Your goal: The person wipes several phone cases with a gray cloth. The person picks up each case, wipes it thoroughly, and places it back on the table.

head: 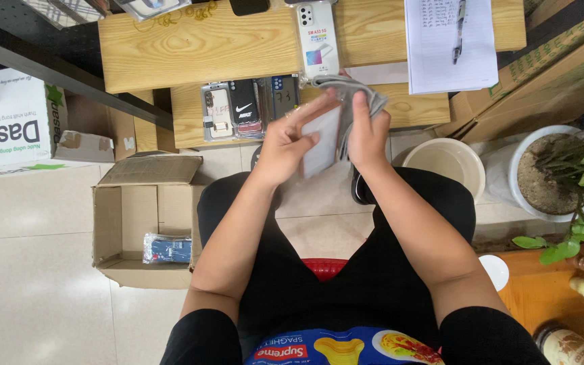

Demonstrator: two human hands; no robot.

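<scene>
left hand (290,138) pinches a clear phone case (322,140) upright by its edge, exposing its face. right hand (368,128) is closed on a grey cloth (353,94) pressed against it, just near of the wooden counter (238,47). packaged cases (245,108) lined up left.

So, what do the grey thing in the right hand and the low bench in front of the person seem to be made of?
The grey thing looks like soft cloth: it folds and droops limply around the right hand. The bench seems to be pale wood, or a wood-look surface, with visible grain lines and a smooth, slightly matte finish.
</scene>
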